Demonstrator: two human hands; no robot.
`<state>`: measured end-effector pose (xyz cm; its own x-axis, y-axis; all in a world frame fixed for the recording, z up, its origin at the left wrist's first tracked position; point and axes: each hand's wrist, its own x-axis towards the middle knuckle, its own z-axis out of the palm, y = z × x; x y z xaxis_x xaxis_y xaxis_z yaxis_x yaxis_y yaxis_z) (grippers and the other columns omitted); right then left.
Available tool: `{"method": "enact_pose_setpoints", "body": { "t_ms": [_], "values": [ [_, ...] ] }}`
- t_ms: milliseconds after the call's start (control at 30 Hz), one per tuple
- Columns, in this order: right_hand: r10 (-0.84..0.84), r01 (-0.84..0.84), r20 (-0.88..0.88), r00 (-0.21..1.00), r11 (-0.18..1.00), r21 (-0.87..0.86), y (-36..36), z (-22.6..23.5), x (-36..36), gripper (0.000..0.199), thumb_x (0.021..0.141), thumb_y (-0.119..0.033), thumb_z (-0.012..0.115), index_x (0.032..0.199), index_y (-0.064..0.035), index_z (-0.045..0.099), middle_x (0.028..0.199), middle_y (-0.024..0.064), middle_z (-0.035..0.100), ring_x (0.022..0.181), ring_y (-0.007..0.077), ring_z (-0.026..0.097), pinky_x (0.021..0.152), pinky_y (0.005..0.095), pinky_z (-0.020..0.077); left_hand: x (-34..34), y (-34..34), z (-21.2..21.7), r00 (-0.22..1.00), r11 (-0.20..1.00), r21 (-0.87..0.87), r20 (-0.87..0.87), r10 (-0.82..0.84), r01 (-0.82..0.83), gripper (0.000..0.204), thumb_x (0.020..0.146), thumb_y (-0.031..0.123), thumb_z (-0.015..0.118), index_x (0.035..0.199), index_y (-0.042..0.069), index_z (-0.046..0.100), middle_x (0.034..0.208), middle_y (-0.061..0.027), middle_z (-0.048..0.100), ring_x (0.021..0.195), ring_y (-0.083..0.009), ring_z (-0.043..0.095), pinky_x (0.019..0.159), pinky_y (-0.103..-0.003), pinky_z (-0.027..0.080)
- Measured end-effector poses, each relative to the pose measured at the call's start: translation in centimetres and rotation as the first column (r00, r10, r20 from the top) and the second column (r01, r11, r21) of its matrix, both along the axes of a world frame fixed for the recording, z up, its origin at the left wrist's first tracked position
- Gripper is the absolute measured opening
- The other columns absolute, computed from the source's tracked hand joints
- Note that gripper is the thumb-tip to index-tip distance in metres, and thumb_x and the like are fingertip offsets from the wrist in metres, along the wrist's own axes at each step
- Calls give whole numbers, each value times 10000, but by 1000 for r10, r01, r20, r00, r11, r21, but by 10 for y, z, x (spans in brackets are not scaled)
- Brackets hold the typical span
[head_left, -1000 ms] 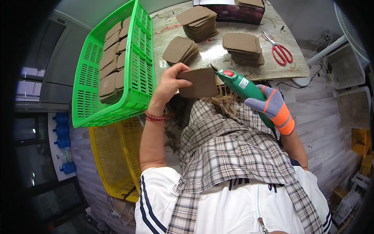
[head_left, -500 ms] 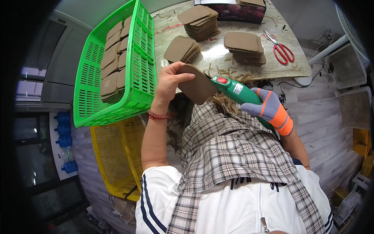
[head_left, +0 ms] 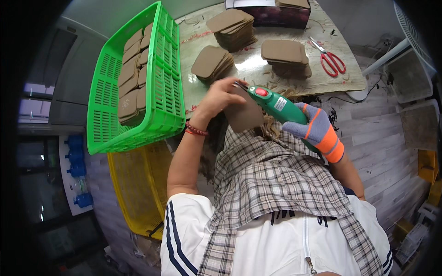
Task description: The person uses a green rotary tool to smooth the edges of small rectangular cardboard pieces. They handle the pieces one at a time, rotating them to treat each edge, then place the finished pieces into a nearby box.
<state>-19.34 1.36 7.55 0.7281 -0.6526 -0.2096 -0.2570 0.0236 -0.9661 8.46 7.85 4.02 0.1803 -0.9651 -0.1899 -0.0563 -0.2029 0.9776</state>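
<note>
L hand [head_left: 222,97] pinches a brown pad [head_left: 244,116], rounded rect., matte, tilted, just off desk's [head_left: 343,83] near edge, prob. so blades [head_left: 240,86] reach its rim w/o hitting desk. Gloved R hand [head_left: 313,127] has firm grip round green plastic elec. cutter [head_left: 282,106], tip v. close to L hand. Stacked pads [head_left: 282,49] on desk, prob. for easy reach.

We've got our bare left grip [head_left: 220,98] in a thumb-to-finger pinch, fingers pointing right, slightly blurred. Left forearm [head_left: 185,158] rises from below, leaning right. Our gloved right grip [head_left: 314,123] sits lower, fingers curled closed, thumb pointing left. Right forearm [head_left: 348,175] slants up-left into it. Both grips near each other, not touching.
</note>
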Motion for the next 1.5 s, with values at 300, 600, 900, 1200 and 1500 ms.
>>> {"method": "enact_pose_setpoints", "body": {
  "t_ms": [300,600,900,1200,1500],
  "values": [
    [3,9,74,997,986,-164,4,4,-10,531,706,-283,814,1084,25,603,832,75,669,717,76,605,661,230,507,-1,-114,-12,846,853,-272,-440,302,-445,291,823,-68,563,1113,-69,534,1024,-130,634,890,-185,621,835,-305,500],
    [-39,41,21,999,994,-106,1,2,-14,537,705,-316,813,1063,26,606,814,73,660,699,74,589,637,238,498,40,-95,-36,188,745,-635,721,667,-205,567,741,168,674,1248,14,475,1240,-223,464,1202,-371,390,1032,-492,279],
    [-51,56,47,998,991,-119,0,-12,-6,542,710,-322,806,1073,23,597,795,64,650,692,67,585,629,235,491,96,-36,-61,204,806,-331,856,475,-491,569,662,283,759,1152,61,572,1209,-93,539,1256,-308,356,1058,-461,239],
    [-99,99,44,994,995,-10,2,-10,-1,500,731,-237,792,1085,42,576,775,44,641,628,54,564,554,210,468,82,-28,-42,525,660,-429,401,751,-616,359,671,94,785,886,29,506,987,-87,586,927,-245,537,783,-351,443],
    [-208,209,18,978,974,-92,-6,-15,2,475,738,-267,786,1051,37,599,719,29,630,592,47,545,524,213,450,-29,-40,-20,203,621,-83,-971,126,-779,382,828,-64,602,1177,74,530,1159,-86,593,1077,-255,563,943,-439,476]
  ]
}}
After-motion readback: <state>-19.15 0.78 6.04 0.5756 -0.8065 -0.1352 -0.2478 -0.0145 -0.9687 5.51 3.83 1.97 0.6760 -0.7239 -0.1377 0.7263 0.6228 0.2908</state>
